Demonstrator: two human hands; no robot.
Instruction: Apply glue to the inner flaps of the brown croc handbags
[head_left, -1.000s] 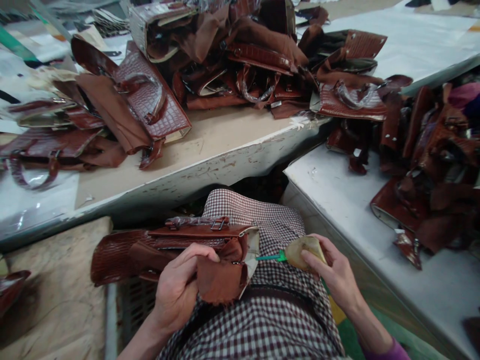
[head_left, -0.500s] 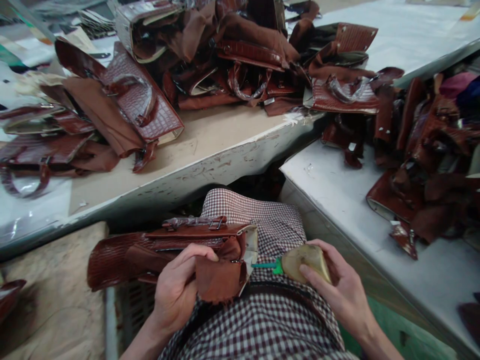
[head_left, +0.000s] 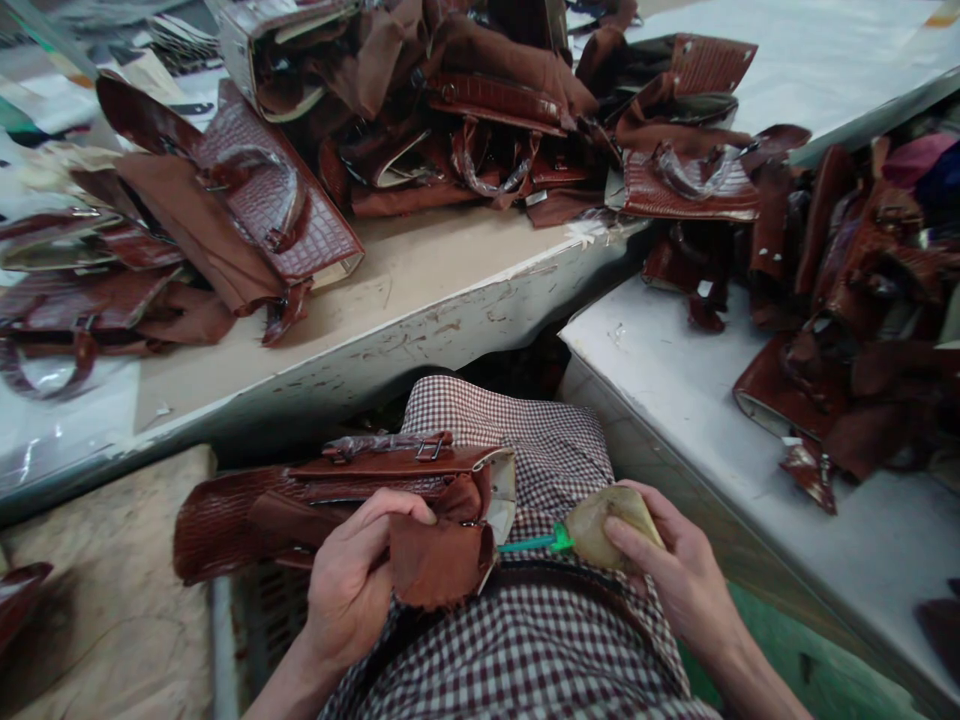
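On my lap, over a checked apron [head_left: 517, 430], lies a reddish-brown handbag [head_left: 322, 490] with a crocodile-like texture and a plastic-wrapped handle. My left hand [head_left: 360, 575] is closed on the bag's loose brown flap [head_left: 439, 560], thumb and fingers pinching its upper edge. A squeeze glue bottle [head_left: 611, 525], yellowish with a green cap and a thin teal nozzle [head_left: 525, 545], is gripped in my right hand [head_left: 679, 560]. The nozzle points left, its tip at the pale open edge [head_left: 504, 500] of the bag's end. Whether the tip touches the edge is hard to tell.
Many similar brown bags [head_left: 277, 200] are heaped on the long table [head_left: 390, 290] ahead. More bag parts [head_left: 817, 390] lie on the white table [head_left: 697, 400] at right. A worn board [head_left: 112, 560] stands at left. The table edges come close to my knees.
My right hand has tilted the glue bottle slightly, and the nozzle tip has moved a little down and left along the bag's edge. The left hand and the bag stay nearly still.
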